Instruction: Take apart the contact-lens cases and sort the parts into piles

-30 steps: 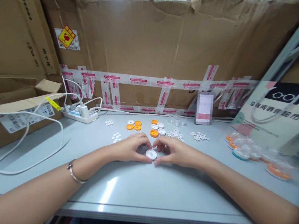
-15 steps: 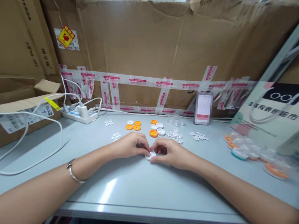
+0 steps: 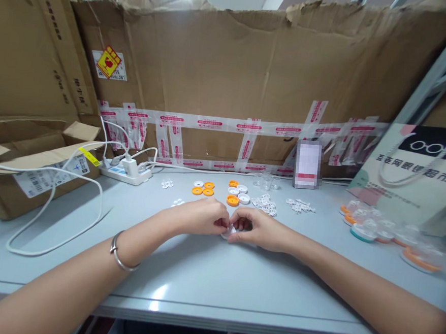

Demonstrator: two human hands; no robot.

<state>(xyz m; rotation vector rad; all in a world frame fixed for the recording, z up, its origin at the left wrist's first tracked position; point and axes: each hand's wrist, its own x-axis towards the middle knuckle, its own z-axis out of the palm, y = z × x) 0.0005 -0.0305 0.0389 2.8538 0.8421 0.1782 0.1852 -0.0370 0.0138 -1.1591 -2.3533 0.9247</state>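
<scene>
Both hands meet over a small white round disc [image 3: 226,234] low at the table's middle, most of it hidden by fingers. My left hand [image 3: 206,216] is closed, its fingertips curled down onto the disc from the left. From the right, my right hand [image 3: 259,229] pinches it between thumb and curled fingers. Just beyond them lie orange and white round rings [image 3: 232,200], another group of orange and white rings [image 3: 208,192], and a pile of small white parts [image 3: 265,204].
Clear-topped round pieces with coloured bases [image 3: 363,232] stand at right before a paper bag [image 3: 413,175]. A phone [image 3: 307,165] leans on the large cardboard box [image 3: 223,60]. At left are a power strip [image 3: 125,174], a looping white cable [image 3: 98,214] and an open carton [image 3: 0,187].
My left hand has rolled over the disc, its fingers now more curled and covering more of it. My right hand keeps its pinch. The whole view has shifted slightly.
</scene>
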